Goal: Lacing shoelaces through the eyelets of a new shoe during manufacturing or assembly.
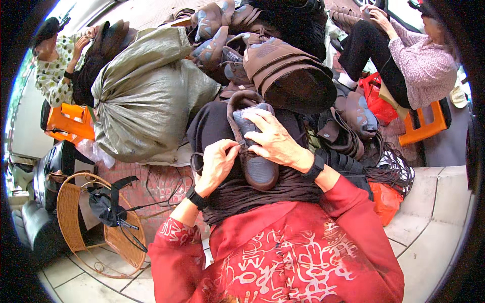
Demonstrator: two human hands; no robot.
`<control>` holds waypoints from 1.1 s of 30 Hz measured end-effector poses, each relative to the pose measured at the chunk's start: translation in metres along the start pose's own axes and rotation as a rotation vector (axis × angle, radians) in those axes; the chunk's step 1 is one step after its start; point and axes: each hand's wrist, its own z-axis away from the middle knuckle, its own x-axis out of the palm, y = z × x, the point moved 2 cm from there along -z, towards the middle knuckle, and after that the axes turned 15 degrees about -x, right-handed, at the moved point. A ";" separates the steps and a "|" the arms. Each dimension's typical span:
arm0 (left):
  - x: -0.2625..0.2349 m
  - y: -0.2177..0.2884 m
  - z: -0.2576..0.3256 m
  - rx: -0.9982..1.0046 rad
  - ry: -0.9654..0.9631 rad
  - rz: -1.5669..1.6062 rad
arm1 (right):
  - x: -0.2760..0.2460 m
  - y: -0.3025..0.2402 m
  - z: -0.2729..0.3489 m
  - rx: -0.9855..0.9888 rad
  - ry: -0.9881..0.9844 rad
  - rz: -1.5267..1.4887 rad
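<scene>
Grey shoe points lengthwise at the wearer, rounded end nearest, right hand grasping it, left hand pinched beside.

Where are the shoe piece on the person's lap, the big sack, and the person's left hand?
Shoe piece [261, 172]: head view, its grey rounded end nearest the person.
Big sack [151, 103]: head view, middle of its creased side.
Left hand [215, 164]: head view, back of the hand.
</scene>
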 end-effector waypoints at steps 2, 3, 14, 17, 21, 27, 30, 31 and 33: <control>0.000 0.001 0.000 -0.043 0.000 0.014 | 0.000 -0.001 0.001 -0.008 -0.009 0.012; -0.001 0.000 -0.001 -0.084 -0.001 0.026 | -0.001 -0.001 0.001 -0.015 -0.015 0.026; 0.003 0.007 -0.009 0.024 0.032 -0.170 | 0.002 -0.002 -0.001 -0.031 0.000 -0.008; 0.001 0.005 -0.007 0.054 0.003 -0.069 | 0.008 0.006 0.001 -0.029 0.025 0.016; 0.000 0.014 -0.006 -0.088 -0.079 0.065 | 0.021 0.001 -0.001 0.029 0.096 0.131; 0.005 0.011 -0.006 0.041 -0.030 0.050 | 0.007 0.006 -0.010 0.005 0.080 0.161; -0.003 0.022 -0.002 0.323 0.177 -0.103 | -0.062 0.009 -0.006 0.080 0.282 0.443; -0.005 0.034 -0.005 0.466 0.288 -0.198 | -0.085 0.014 0.001 0.170 0.294 0.550; 0.007 0.049 -0.005 0.588 0.202 -0.177 | -0.076 0.017 0.027 0.426 0.269 0.085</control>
